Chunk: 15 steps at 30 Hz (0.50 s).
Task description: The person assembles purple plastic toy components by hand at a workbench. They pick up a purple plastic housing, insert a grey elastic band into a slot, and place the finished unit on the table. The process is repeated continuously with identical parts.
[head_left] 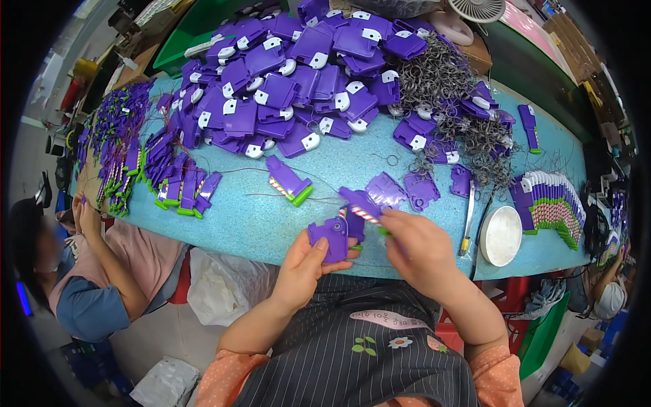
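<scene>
Left hand (302, 266) pinches a purple shell (334, 241), thumb on top, above the near edge of a blue table (251, 234); right hand (420, 245) grips a striped piece (361, 203) just beside it — slightly blurred. Both look like light, stiff, perhaps slick plastic — best held by the edges.

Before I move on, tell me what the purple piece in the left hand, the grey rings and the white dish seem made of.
Purple piece in the left hand: likely plastic, satin-smooth; crisp edges and a round detail look moulded.
Grey rings: probably metal, dull, given their thin, wiry loops.
White dish: plastic or glazed ceramic; its smooth, pale surface leaves that open.
</scene>
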### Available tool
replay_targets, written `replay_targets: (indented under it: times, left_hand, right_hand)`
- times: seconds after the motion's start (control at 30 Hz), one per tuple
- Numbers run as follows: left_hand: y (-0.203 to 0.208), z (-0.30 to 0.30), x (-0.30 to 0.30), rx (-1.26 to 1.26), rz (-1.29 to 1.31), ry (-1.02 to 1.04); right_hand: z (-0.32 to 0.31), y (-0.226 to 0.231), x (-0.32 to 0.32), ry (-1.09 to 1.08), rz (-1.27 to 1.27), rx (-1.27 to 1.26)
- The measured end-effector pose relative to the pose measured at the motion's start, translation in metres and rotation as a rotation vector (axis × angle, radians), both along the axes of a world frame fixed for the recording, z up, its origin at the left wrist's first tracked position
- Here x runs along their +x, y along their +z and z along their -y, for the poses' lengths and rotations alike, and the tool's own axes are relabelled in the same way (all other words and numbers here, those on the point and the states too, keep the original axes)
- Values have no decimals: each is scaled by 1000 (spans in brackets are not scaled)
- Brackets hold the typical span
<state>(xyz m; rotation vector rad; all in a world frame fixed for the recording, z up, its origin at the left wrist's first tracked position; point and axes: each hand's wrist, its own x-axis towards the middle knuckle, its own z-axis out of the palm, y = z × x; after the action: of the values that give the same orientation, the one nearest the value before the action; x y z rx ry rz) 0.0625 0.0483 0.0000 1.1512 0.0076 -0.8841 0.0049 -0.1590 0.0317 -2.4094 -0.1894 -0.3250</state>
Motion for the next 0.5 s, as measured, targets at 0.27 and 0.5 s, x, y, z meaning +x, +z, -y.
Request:
replay_targets:
  times: [0.27,0.5]
  left_hand:
    - [7,37,-16,-270,37,131]
    - [22,34,-12,-219,-159,-97]
  right_hand:
    - [-13,-7,-55,-291,-526,1442]
    - [-4,4,-64,-74,-678,1150]
